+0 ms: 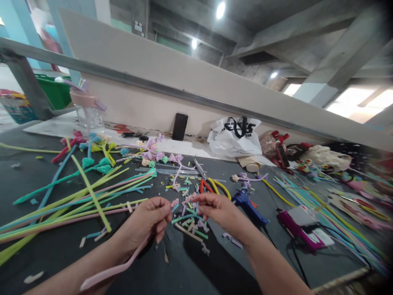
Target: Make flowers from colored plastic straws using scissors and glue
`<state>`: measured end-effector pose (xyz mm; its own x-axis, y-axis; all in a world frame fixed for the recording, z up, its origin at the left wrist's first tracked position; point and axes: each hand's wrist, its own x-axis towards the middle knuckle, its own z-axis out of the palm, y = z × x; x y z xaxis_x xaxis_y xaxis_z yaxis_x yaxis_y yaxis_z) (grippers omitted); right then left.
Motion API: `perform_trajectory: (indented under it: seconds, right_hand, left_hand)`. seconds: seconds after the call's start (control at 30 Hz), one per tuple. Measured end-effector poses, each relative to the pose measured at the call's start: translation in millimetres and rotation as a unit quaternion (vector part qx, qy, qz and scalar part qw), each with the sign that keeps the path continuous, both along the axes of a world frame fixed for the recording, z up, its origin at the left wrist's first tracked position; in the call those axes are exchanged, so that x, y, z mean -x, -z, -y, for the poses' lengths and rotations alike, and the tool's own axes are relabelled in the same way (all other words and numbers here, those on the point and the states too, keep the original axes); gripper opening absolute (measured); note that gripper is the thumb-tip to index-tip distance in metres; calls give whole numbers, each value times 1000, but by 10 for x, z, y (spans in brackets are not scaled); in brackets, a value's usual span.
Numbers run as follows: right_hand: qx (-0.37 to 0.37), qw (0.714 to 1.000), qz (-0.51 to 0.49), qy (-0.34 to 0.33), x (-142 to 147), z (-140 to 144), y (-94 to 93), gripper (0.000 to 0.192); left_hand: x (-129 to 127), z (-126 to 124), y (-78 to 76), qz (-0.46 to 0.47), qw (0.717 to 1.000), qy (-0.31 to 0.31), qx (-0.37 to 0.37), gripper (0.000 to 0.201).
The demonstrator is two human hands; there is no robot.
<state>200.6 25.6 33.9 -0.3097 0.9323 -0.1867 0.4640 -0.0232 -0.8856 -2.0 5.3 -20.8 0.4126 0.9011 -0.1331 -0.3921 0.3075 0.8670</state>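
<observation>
Both hands pinch one pink pipe cleaner (123, 266) above the dark table (190, 270): the left hand (147, 223) grips it near the top, its long tail trailing under the wrist, while the right hand (215, 209) nips the curled tip (175, 202). Cut scraps (190, 225) lie just beyond, a blue glue gun (248, 207) to the right.

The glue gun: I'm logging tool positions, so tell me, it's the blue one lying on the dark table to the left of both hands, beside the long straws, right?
Not quite. In the head view the blue glue gun lies on the dark table to the right of both the left hand and the right hand. The long straws lie on the left.
</observation>
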Motion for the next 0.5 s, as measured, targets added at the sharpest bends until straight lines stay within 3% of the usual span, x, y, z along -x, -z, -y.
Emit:
perform_trajectory:
  seconds: [0.17,0.23,0.33,0.5]
  right_hand:
    - [-1,1000,-1,8,63,-39,-33,2]
    - [-26,999,30,15,106,-40,-76,3]
    - [-116,986,117,-6,170,-11,-132,7]
    - [-259,935,223,-92,230,81,-130,7]
  left_hand:
    - [-16,9,-21,-26,1000,0,2,26]
    - [-29,13,-13,-49,999,-3,3,27]
    - [-54,20,-3,-76,997,-23,-3,25]
    - [-106,41,-57,-115,991,-66,11,22]
